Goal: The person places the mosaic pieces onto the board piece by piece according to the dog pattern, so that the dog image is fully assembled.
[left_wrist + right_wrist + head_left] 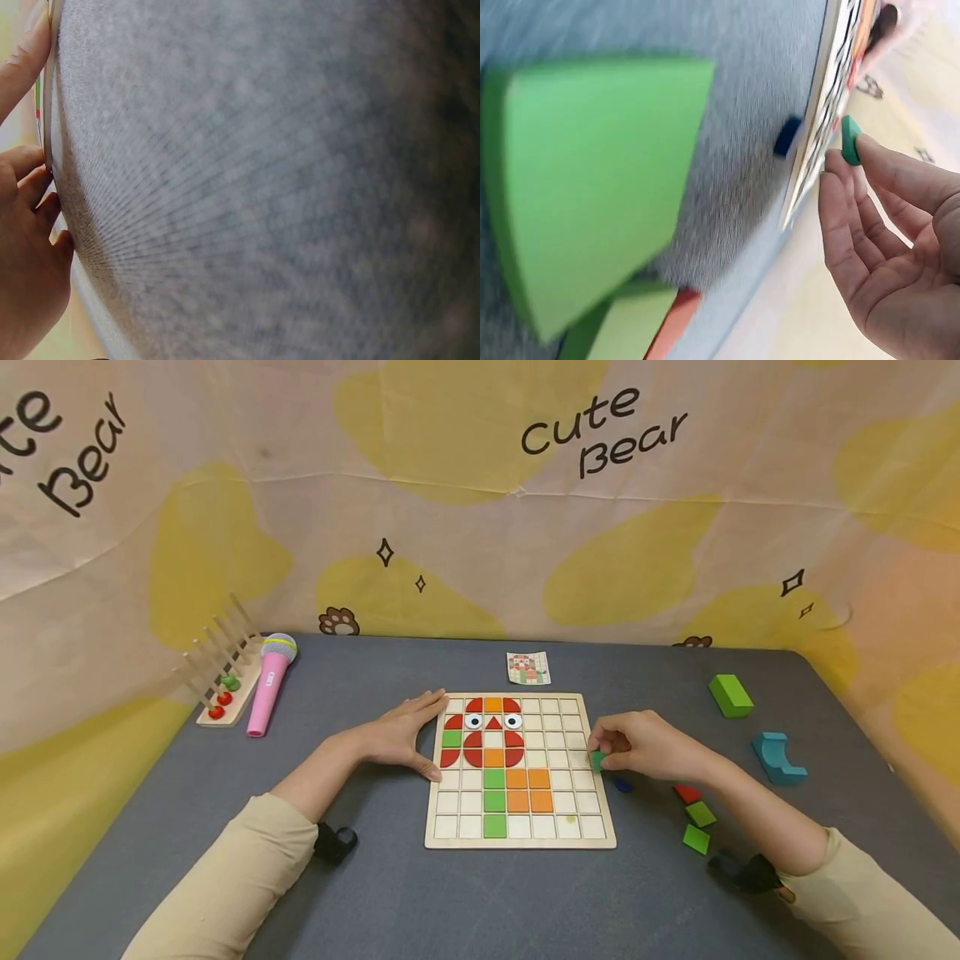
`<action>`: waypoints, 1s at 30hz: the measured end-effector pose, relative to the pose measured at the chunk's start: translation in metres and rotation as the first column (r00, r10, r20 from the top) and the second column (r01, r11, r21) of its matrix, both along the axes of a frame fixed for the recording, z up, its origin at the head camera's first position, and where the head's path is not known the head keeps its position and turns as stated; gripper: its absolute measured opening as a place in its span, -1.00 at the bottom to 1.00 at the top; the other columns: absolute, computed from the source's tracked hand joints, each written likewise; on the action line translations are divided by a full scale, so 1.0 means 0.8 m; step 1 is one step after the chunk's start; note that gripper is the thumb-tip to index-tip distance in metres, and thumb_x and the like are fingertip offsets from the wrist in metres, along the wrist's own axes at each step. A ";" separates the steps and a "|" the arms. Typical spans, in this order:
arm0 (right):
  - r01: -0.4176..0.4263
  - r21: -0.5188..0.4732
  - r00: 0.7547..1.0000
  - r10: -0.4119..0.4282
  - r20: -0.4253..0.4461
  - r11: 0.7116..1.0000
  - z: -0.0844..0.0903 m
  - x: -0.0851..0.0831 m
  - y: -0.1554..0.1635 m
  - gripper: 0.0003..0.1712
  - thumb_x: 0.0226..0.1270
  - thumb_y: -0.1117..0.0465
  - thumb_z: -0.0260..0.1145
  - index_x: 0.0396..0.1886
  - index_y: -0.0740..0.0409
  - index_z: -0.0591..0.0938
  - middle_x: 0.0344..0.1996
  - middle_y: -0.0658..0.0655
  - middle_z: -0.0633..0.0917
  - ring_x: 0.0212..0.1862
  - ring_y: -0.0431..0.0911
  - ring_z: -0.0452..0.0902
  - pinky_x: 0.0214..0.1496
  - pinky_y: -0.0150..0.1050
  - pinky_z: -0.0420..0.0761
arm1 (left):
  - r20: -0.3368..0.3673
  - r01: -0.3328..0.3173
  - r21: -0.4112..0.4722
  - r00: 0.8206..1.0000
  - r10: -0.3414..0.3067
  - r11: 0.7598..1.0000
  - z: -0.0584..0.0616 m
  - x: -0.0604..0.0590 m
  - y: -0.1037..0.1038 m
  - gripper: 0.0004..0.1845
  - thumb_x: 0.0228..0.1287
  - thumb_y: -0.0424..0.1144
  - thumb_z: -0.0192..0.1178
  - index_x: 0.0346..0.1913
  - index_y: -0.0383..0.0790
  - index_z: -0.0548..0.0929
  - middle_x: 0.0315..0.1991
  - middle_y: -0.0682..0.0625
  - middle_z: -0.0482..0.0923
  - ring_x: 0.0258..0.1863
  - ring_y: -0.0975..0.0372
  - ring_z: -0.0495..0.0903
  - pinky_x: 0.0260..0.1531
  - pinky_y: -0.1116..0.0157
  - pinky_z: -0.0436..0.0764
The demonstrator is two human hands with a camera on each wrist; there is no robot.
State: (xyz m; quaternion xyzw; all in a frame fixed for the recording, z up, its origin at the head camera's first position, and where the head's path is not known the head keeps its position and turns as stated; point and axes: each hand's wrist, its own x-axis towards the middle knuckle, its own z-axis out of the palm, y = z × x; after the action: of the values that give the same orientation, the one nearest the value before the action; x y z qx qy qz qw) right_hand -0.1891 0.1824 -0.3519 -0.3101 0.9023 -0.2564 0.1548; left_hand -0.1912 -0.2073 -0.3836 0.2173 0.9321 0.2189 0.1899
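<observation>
Sleeved forearms are reaching over a grid puzzle board (521, 839); the left hand (401, 733), spread flat, is steadying its edge. Right hand (900, 247) is pinching a green tile (850, 140) beside the board: light, stiff, best gripped by its edges.

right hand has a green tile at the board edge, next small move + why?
Probably carry the small green tile inward over the wooden grid board toward an empty cell. The right hand pinches it just at the board's right edge, not yet over a cell, while the left hand rests flat against the left edge, steadying the board.
</observation>
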 end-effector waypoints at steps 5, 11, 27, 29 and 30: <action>-0.017 -0.032 1.000 0.017 0.008 0.999 -0.004 0.003 -0.017 -0.85 0.19 0.32 0.44 -0.30 -0.01 0.68 -0.46 -0.11 0.65 -0.36 -0.28 0.50 -0.30 -0.45 0.54 | -0.005 0.008 0.000 1.000 -0.008 1.000 0.000 0.000 0.000 0.33 -0.12 0.21 0.52 0.60 -0.19 -0.06 0.65 -0.10 -0.22 0.64 -0.05 -0.20 0.59 -0.14 -0.10; -0.037 -0.061 0.999 0.037 0.002 0.997 -0.008 0.007 -0.035 -0.87 0.19 0.29 0.45 -0.32 -0.02 0.68 -0.48 -0.10 0.67 -0.39 -0.30 0.48 -0.33 -0.46 0.52 | 0.001 0.003 -0.003 1.000 -0.003 1.000 -0.001 -0.001 0.000 0.33 -0.13 0.22 0.52 0.60 -0.18 -0.06 0.65 -0.09 -0.22 0.64 -0.05 -0.20 0.58 -0.16 -0.10; -0.054 -0.080 0.998 0.056 0.024 0.995 -0.018 0.012 -0.058 -0.86 0.18 0.35 0.43 -0.37 0.00 0.70 -0.57 -0.07 0.65 -0.46 -0.29 0.46 -0.39 -0.45 0.48 | -0.003 0.006 0.003 1.000 -0.006 1.000 -0.003 -0.001 0.000 0.33 -0.12 0.21 0.52 0.60 -0.18 -0.07 0.65 -0.10 -0.22 0.64 -0.06 -0.21 0.59 -0.16 -0.12; -0.048 -0.077 0.998 0.050 0.024 0.996 -0.018 0.012 -0.059 -0.86 0.17 0.35 0.44 -0.37 0.01 0.71 -0.57 -0.07 0.65 -0.46 -0.29 0.46 -0.39 -0.45 0.49 | -0.002 0.006 0.004 1.000 -0.006 1.000 -0.003 -0.001 -0.001 0.33 -0.12 0.21 0.52 0.60 -0.18 -0.07 0.65 -0.10 -0.22 0.64 -0.06 -0.21 0.58 -0.17 -0.12; -0.044 -0.075 0.999 0.046 0.025 0.996 -0.017 0.013 -0.059 -0.86 0.17 0.35 0.44 -0.37 0.01 0.71 -0.57 -0.07 0.65 -0.46 -0.29 0.47 -0.39 -0.45 0.49 | -0.002 0.007 0.006 1.000 -0.007 1.000 -0.003 -0.001 0.000 0.33 -0.12 0.21 0.52 0.60 -0.18 -0.07 0.65 -0.10 -0.22 0.64 -0.06 -0.21 0.58 -0.17 -0.11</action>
State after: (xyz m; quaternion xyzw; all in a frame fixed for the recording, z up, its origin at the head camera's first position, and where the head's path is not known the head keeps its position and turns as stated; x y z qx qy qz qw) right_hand -0.1791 0.1349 -0.3659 -0.3324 0.8828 -0.2904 0.1606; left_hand -0.1919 -0.2077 -0.3858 0.2211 0.9310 0.2206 0.1889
